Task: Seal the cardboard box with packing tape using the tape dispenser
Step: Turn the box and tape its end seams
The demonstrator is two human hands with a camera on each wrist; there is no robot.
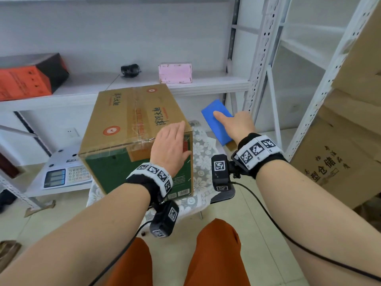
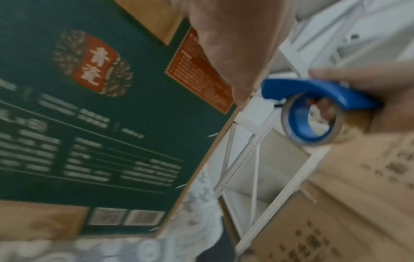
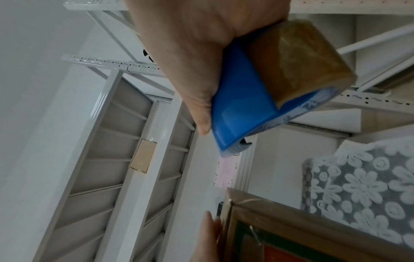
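Note:
A brown cardboard box (image 1: pixel 132 112) with green printed sides (image 2: pixel 78 124) stands on a lace-covered stool, clear tape along its top seam. My left hand (image 1: pixel 171 141) lies flat, fingers straight, on the box's near right top corner. To the right of the box and held in the air, my right hand (image 1: pixel 237 122) grips a blue tape dispenser (image 1: pixel 218 122), index finger stretched along its top. The dispenser (image 2: pixel 320 99) carries a roll of brownish tape (image 3: pixel 298 65), and fingers curl through its ring in the left wrist view.
A lace cloth (image 1: pixel 204 159) covers the stool under the box. White metal shelving (image 1: pixel 261 65) stands behind and to the right, holding a pink box (image 1: pixel 175 72) and a red-black box (image 1: pixel 28 77). A scale (image 1: pixel 64 170) sits at left. Large cartons (image 1: pixel 350 141) stack at right.

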